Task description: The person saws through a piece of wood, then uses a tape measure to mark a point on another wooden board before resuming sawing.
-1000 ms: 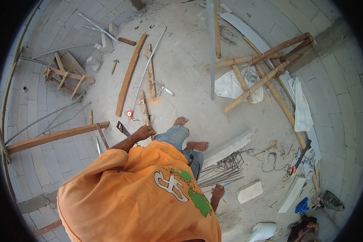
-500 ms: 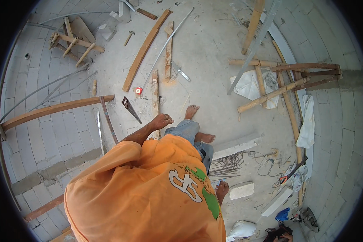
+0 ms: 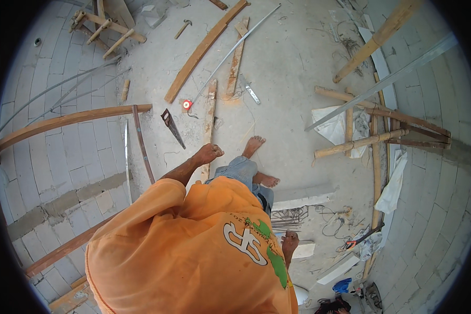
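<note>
My left hand (image 3: 209, 153) is held out in front of me with its fingers curled in and nothing showing in them. Below it lies a narrow, worn wooden board (image 3: 210, 112). A handsaw (image 3: 172, 128) is on the floor to its left, and beyond that a red and white tape measure (image 3: 187, 105) touches the lower end of a long, thin grey strip (image 3: 235, 48). My right hand (image 3: 290, 242) hangs at my right side, fingers curled; its palm is hidden. A white block (image 3: 304, 249) and thin metal rods (image 3: 288, 217) lie near it.
A thick timber (image 3: 204, 52), a hammer (image 3: 182, 29) and a silver bar-shaped tool (image 3: 251, 91) lie ahead. Bamboo trestles (image 3: 356, 140) stand at the right, with a metal bar (image 3: 382, 83) slanting across. Block walls (image 3: 52, 152) rise on both sides. Another person (image 3: 334, 306) is at lower right.
My view has turned and shifted, so the floor things ahead sit farther right and higher. Both hands stay curled, with little movement relative to my body.
</note>
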The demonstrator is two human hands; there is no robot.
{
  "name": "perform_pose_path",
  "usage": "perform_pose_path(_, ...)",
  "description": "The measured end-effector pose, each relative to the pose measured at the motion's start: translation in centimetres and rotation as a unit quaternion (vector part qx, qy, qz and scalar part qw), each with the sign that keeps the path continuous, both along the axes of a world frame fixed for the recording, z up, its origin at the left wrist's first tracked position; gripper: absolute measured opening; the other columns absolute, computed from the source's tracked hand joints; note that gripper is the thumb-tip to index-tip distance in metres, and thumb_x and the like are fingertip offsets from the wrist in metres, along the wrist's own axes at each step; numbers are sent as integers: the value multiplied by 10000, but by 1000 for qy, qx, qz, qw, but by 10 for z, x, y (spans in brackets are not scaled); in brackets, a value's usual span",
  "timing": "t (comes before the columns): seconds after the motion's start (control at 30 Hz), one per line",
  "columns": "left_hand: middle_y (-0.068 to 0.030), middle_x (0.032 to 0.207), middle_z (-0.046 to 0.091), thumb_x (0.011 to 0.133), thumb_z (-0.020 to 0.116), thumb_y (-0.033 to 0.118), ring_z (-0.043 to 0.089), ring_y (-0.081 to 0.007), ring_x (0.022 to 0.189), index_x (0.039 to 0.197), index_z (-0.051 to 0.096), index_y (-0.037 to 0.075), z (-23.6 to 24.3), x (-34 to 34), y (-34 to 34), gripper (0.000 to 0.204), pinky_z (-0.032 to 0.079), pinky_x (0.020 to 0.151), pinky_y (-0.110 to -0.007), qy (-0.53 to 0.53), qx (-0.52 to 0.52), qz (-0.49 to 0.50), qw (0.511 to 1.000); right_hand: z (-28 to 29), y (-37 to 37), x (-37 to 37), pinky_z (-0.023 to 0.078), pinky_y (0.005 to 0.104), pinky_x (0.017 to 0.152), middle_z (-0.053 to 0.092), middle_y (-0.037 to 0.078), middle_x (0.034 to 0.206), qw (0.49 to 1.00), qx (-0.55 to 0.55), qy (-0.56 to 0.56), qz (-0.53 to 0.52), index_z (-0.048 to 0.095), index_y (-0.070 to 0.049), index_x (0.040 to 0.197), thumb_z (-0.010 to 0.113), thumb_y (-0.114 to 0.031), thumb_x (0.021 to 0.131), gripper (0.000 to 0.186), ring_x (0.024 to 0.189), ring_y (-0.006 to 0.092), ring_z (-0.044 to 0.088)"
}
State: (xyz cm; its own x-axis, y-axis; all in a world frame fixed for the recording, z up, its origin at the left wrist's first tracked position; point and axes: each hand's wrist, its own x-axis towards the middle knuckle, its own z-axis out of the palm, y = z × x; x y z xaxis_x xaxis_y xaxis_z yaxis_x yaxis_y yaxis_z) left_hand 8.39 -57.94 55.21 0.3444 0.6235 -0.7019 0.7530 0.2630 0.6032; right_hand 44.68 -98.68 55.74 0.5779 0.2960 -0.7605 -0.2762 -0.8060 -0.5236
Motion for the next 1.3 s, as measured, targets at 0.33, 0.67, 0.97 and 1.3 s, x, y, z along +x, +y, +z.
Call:
perform_pose_path(0.33, -179, 1008, 704, 888, 637, 322, 659, -284, 972, 996, 710, -20, -7, -7, 30, 366, 487, 901, -367, -8, -13, 43, 999, 19, 79, 18, 409, 270, 487, 555, 41, 719, 991, 99, -55, 72, 590, 8, 922, 623, -190, 899, 202, 619, 121, 549)
perform_pose_path(0.67, -162, 1011, 708, 881, 644, 319, 659, -289, 967, 979, 720, -4, -20, -24, 39, 346, 490, 894, -371, -28, -10, 106, 994, 16, 127, -2, 470, 286, 538, 545, 50, 709, 995, 8, -29, 98, 573, -11, 804, 643, -150, 881, 173, 618, 126, 522)
perform_pose_path(0.97, -179, 978, 710, 865, 657, 360, 664, -286, 966, 984, 710, -8, -42, -48, 30, 391, 492, 888, -382, -20, -8, 181, 983, 0, 147, 18, 474, 272, 526, 600, 87, 774, 993, 18, -6, 120, 639, 36, 914, 652, -188, 866, 230, 628, 137, 567)
perform_pose_path(1.3, -169, 968, 710, 878, 661, 330, 662, -273, 937, 986, 708, -14, -44, -62, 10, 364, 497, 866, -371, -33, -2, 248, 968, 8, 200, 28, 470, 272, 507, 589, 65, 720, 982, 3, -16, 189, 612, 38, 936, 633, -162, 888, 207, 579, 136, 558)
